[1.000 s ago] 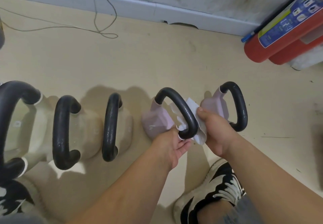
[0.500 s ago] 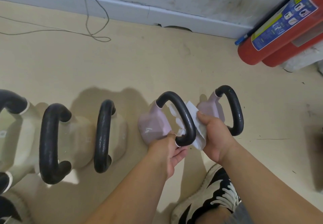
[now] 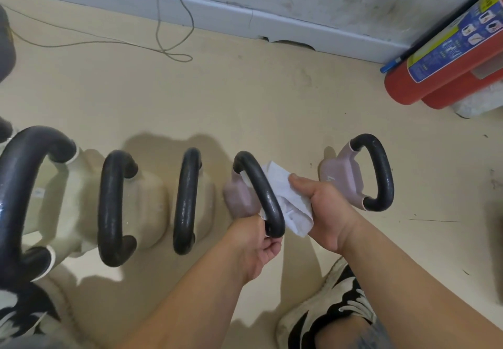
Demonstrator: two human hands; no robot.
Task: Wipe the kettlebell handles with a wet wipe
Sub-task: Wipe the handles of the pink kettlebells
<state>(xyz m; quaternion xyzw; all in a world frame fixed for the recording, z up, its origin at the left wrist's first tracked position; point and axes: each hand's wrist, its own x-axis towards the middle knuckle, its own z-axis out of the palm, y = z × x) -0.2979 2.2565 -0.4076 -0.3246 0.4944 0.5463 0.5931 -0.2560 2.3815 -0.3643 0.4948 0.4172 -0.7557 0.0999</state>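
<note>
Clutching the wet wipe (image 3: pixel 289 202), the right hand (image 3: pixel 328 208) presses the kettlebell handle (image 3: pixel 260 191).

Both our forearms are bare and enter from the near edge, converging forward. Our left hand (image 3: pixel 255 242) is turned with its palm toward the right; its fingers (image 3: pixel 272 248) curl beneath the near end of the handle (image 3: pixel 258 185), and the thumb rests against that end. Our right hand (image 3: pixel 326 207) lies just beside the left fingertips, back upward. Its thumb stretches forward over the wet wipe (image 3: pixel 287 196), which is bunched between the thumb and the curled fingers hidden underneath. Both wrists are nearly straight.
</note>
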